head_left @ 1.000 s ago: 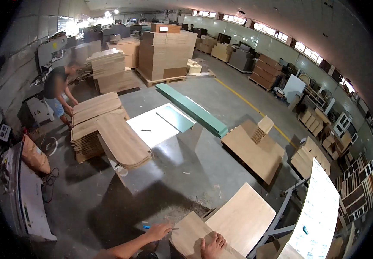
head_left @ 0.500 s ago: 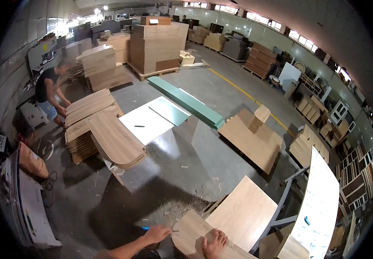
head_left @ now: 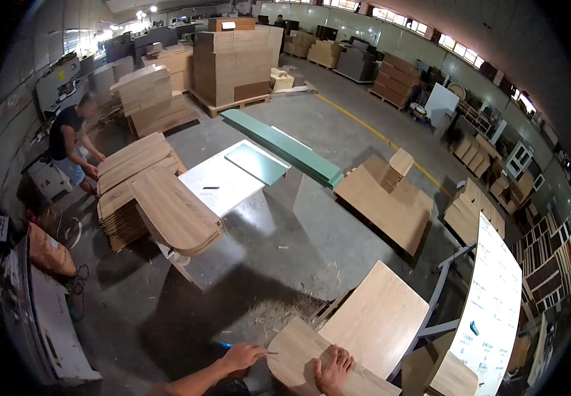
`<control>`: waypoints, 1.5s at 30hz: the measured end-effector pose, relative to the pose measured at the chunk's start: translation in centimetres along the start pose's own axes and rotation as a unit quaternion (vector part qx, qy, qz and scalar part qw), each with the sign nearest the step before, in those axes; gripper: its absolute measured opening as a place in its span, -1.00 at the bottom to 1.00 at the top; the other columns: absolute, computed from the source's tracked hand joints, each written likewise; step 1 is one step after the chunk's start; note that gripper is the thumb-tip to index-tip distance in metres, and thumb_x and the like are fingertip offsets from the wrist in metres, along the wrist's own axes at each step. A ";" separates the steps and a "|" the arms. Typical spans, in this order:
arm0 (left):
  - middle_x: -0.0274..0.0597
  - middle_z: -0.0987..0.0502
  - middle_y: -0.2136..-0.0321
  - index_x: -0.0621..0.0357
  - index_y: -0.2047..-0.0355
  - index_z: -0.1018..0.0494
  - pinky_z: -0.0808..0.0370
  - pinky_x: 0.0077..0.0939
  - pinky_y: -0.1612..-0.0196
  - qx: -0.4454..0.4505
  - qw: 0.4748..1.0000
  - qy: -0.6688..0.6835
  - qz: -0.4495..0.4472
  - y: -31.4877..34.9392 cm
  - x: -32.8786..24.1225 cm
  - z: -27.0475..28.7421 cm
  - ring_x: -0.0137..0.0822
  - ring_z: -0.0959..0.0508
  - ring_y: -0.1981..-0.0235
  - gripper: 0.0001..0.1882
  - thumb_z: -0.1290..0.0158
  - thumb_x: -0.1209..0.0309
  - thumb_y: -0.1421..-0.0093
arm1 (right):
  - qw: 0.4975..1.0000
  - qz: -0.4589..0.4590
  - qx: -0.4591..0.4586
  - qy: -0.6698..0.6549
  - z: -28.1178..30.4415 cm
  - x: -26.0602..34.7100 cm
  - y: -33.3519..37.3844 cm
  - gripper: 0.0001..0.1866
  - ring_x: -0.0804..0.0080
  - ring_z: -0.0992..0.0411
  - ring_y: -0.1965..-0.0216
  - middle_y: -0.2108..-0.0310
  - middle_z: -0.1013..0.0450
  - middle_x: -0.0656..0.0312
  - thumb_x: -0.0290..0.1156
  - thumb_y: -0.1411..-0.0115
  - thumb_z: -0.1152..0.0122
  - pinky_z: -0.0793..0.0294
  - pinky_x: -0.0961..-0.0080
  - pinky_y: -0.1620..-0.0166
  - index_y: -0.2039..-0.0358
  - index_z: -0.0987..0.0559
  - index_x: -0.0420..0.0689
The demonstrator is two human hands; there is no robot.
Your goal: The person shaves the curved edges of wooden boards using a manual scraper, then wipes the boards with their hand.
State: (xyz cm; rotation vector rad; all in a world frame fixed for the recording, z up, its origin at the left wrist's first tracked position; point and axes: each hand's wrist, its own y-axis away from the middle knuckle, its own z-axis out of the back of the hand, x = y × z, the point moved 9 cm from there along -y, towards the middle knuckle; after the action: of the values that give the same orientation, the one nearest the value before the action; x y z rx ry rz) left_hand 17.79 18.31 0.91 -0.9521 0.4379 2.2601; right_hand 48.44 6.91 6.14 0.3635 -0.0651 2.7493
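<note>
At the lower edge a wood-grain board with a rounded corner (head_left: 293,343) lies in front of me. My right hand (head_left: 333,371) rests on its top, fingers spread. Beside the board's left rounded edge, my left hand (head_left: 244,357) is closed around a slim hand tool (head_left: 226,344). A blue end sticks out on one side of the fist and a thin tip on the other, at the board's edge; the tool's exact kind I cannot make out. Another wood-grain board (head_left: 378,313) lies just beyond, partly covered by the first.
Rounded wooden boards (head_left: 173,211) are stacked to the left, beside a white panel (head_left: 213,175). There, another person (head_left: 71,142) bends over a stack. A tilted whiteboard (head_left: 487,310) stands at my right. Shavings (head_left: 279,310) litter the floor ahead.
My view has shifted slightly, so the scene sits a little differently. Both hands keep their places: the left holding the tool at the board's edge, the right on the board.
</note>
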 end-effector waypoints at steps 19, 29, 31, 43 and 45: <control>-0.10 -0.74 0.27 -0.07 0.06 -0.72 -0.63 0.02 0.22 -0.025 0.997 -0.039 -0.064 -8.4 2.5 -0.3 0.05 -0.72 0.19 -0.82 -0.22 0.32 -0.37 | 0.996 0.053 0.032 0.064 -1.8 -0.2 -0.6 0.02 -0.16 -0.10 -0.51 -0.45 -0.23 -0.03 0.26 -0.38 -0.18 0.09 -0.32 -0.60 -0.58 -0.26 -0.27; -0.15 -0.74 0.27 -0.08 0.08 -0.74 -0.66 -0.03 0.15 -0.040 0.989 -0.055 -0.132 -15.2 1.0 -0.8 0.02 -0.73 0.16 -0.83 -0.20 0.25 -0.45 | 0.995 0.046 0.041 0.073 -0.5 0.2 -1.0 0.03 -0.21 -0.10 -0.51 -0.44 -0.25 -0.08 0.22 -0.35 -0.23 0.11 -0.37 -0.59 -0.58 -0.23 -0.26; -0.16 -0.74 0.28 -0.09 0.04 -0.73 -0.66 -0.04 0.15 -0.027 0.987 -0.058 -0.148 -15.4 1.1 -0.8 -0.01 -0.73 0.15 -0.79 -0.18 0.20 -0.47 | 0.997 0.030 0.050 0.043 -0.5 0.2 -1.3 0.03 -0.22 -0.10 -0.53 -0.44 -0.26 -0.11 0.20 -0.33 -0.26 0.12 -0.37 -0.60 -0.58 -0.24 -0.24; 0.10 -0.69 0.11 0.06 0.01 -0.64 -0.56 0.12 -0.02 -0.069 0.983 0.150 0.080 -7.4 7.7 -2.2 0.09 -0.66 0.06 -0.67 -0.12 0.08 -0.59 | 0.994 0.057 -0.085 0.024 -3.9 -0.1 -4.4 -0.18 -0.18 -0.38 -0.40 -0.39 -0.45 -0.24 -0.08 -0.43 -0.30 -0.30 -0.24 -0.46 -0.52 -0.38 -0.35; 0.15 -0.70 -0.16 -0.10 -0.28 -0.64 -0.70 -0.01 -0.09 -0.313 0.947 0.058 0.033 -1.5 10.3 -3.2 -0.10 -0.76 -0.03 -0.63 -0.18 0.11 -0.59 | 0.996 0.069 -0.055 0.020 -5.0 3.2 -6.2 -0.18 -0.18 -0.34 -0.43 -0.42 -0.41 -0.24 -0.07 -0.45 -0.29 -0.25 -0.22 -0.49 -0.54 -0.37 -0.34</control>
State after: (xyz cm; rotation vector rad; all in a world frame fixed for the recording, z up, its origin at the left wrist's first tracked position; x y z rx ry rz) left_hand 14.97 22.16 -8.90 -1.3986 -0.2319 2.4578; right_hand 46.55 14.26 2.13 0.2847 -0.2390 2.8730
